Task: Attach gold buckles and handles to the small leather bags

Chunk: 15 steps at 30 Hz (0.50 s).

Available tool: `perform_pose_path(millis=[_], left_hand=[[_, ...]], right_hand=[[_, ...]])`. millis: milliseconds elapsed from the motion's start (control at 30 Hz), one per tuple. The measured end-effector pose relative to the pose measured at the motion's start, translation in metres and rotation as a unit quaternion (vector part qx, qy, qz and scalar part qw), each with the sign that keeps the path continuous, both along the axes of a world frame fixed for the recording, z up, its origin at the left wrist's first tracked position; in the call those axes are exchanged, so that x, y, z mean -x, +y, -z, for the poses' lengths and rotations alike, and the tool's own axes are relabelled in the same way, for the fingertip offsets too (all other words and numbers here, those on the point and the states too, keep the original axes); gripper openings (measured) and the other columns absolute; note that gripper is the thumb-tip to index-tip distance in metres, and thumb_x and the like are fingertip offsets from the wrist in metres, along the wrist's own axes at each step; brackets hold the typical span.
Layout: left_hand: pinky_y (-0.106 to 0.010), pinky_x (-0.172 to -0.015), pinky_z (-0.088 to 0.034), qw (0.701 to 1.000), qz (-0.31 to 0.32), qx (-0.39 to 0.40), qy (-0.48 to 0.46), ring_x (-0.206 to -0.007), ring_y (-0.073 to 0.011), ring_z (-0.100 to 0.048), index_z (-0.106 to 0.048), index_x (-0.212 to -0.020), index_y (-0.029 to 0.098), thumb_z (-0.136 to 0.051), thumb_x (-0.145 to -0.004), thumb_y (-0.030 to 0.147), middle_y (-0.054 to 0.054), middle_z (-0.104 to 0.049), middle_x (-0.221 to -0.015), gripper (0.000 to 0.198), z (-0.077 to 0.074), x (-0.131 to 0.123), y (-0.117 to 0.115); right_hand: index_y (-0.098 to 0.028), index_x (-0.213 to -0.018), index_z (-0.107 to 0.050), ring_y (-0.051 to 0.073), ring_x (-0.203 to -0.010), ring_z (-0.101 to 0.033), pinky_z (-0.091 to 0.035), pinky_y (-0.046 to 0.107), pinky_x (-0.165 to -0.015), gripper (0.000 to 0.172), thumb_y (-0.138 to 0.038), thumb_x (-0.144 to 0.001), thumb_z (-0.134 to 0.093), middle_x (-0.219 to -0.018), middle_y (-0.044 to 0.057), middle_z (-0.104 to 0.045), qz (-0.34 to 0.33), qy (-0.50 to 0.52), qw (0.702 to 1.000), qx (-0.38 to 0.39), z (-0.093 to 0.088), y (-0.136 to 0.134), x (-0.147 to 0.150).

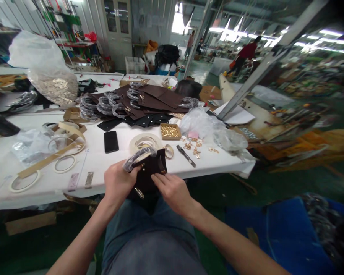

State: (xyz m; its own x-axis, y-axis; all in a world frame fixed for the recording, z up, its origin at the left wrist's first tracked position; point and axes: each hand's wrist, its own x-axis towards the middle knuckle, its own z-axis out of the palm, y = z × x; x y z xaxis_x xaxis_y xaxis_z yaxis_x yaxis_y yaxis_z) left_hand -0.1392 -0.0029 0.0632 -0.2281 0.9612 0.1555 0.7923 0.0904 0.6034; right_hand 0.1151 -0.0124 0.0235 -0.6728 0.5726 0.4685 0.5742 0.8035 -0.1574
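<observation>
We hold a brown leather panel [150,172] up over our lap [149,229], just off the edge of the counter [46,183]. Our left hand [119,183] curls around the panel's left side, closed just below a plastic-wrapped handle [139,158] at the top. Our right hand [172,193] lies across the lower right, its thumb and fingers pinching the leather.

Grips like these work best near the edges, where they steady the leather without creasing it and leave the metal parts in sight. We should hold the panel level and keep the plastic wrap from slipping.

The panel looks dark and matte and hangs somewhat folded. A gold fitting [139,193] shows near its lower edge, and smaller gold hardware sits near the top, too small to make out. On the counter ahead lies a pile of similar panels [151,97] with wrapped handles. Nearer us are a tray of gold studs [169,131], a phone [111,141], a tape roll [145,143] and a utility knife [186,155].
</observation>
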Motion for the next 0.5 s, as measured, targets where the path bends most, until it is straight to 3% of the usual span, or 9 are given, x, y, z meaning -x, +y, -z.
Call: perform_pose_path(millis=[100, 200, 300, 500], left_hand=[[-0.034, -0.077, -0.054, 0.998, 0.014, -0.001, -0.054, -0.090, -0.0311, -0.081, -0.088, -0.098, 0.029, -0.080, -0.093, 0.039, -0.006, -0.086, -0.089, 0.014, -0.003, 0.000, 0.003], [-0.031, -0.075, -0.056, 0.990, 0.063, 0.002, -0.124, -0.085, -0.0270, -0.081, -0.089, -0.097, 0.026, -0.074, -0.093, 0.030, -0.004, -0.086, -0.086, 0.016, -0.009, 0.001, 0.002], [-0.030, -0.074, -0.056, 0.982, 0.080, 0.005, -0.174, -0.081, -0.0242, -0.080, -0.089, -0.097, 0.024, -0.070, -0.093, 0.027, -0.002, -0.085, -0.086, 0.019, -0.016, 0.000, 0.002], [-0.033, -0.078, -0.058, 0.960, 0.103, 0.043, -0.256, -0.083, -0.0252, -0.080, -0.090, -0.099, 0.021, -0.074, -0.092, 0.030, -0.003, -0.086, -0.086, 0.019, -0.016, -0.021, 0.008]], right_hand=[[-0.019, -0.175, -0.046, 0.027, -0.137, -0.073, -0.066, 0.040, -0.113, 0.063, -0.015, -0.114, -0.060, -0.158, 0.014, -0.069, 0.006, 0.136, 0.988, 0.070, 0.016, -0.017, 0.040], [-0.019, -0.185, -0.022, 0.035, -0.166, -0.046, -0.049, 0.056, -0.136, 0.085, -0.023, -0.112, -0.066, -0.180, 0.017, -0.044, 0.041, 0.197, 0.976, 0.088, 0.030, -0.029, 0.076], [-0.017, -0.186, -0.012, 0.039, -0.171, -0.036, -0.046, 0.063, -0.137, 0.095, -0.028, -0.111, -0.069, -0.185, 0.019, -0.032, 0.093, 0.209, 0.970, 0.078, 0.041, -0.036, 0.096], [-0.008, -0.185, -0.012, 0.042, -0.172, -0.034, -0.042, 0.069, -0.137, 0.109, -0.052, -0.108, -0.076, -0.184, 0.024, -0.034, 0.179, 0.155, 0.971, 0.018, 0.053, -0.052, 0.095]])
